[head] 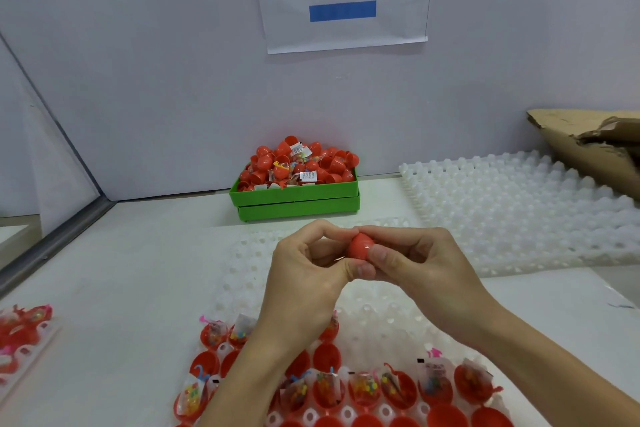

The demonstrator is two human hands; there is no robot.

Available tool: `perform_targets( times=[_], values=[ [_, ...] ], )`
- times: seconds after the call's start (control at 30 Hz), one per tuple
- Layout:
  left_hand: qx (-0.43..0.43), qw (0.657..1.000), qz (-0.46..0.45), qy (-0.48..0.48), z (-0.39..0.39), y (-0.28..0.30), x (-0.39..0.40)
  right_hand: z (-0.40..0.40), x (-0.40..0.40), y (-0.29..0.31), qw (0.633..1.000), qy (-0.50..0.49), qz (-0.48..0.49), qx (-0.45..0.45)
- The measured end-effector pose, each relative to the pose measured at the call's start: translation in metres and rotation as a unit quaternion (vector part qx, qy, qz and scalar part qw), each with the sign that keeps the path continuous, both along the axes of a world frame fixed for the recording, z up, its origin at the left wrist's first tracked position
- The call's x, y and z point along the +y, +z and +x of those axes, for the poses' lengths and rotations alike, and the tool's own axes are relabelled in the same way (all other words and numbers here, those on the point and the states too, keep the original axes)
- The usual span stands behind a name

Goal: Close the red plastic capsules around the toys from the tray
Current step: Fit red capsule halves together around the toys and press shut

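A red plastic capsule [360,246] is held above the white dimpled tray [391,315], pinched between both hands. My left hand [308,267] grips it from the left with curled fingers and thumb. My right hand [412,260] grips it from the right, thumb on its front. The capsule's left part is hidden by my fingers. Along the tray's near rows sit several open red capsule halves [398,388] holding small bagged toys, and a few empty halves [206,360].
A green box [298,199] heaped with red capsules stands by the back wall. A second white dimpled tray [519,208] lies at the right, under torn cardboard [588,146]. Another tray with red capsules [20,333] is at the left edge.
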State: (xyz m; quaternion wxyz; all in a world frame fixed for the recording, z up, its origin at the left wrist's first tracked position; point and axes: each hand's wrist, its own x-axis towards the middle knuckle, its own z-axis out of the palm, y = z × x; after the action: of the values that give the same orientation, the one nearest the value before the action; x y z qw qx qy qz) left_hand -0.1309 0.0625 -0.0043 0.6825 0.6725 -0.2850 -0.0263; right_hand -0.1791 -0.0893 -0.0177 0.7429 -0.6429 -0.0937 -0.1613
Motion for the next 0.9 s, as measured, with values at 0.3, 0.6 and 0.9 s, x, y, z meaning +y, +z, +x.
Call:
perform_targets(
  times=[0.3,0.6,0.9],
  values=[
    [-0.007,1.000,0.012,-0.010,-0.001,0.001,0.001,-0.008,-0.001,0.011,0.999,-0.004,-0.042,-0.004],
    [-0.008,1.000,-0.005,0.013,-0.004,-0.001,-0.009,-0.008,0.005,0.008,0.994,-0.090,-0.057,-0.013],
    [-0.011,0.999,0.010,-0.037,0.001,-0.006,0.002,-0.009,-0.007,0.013,0.998,0.015,-0.065,-0.001]
  ],
)
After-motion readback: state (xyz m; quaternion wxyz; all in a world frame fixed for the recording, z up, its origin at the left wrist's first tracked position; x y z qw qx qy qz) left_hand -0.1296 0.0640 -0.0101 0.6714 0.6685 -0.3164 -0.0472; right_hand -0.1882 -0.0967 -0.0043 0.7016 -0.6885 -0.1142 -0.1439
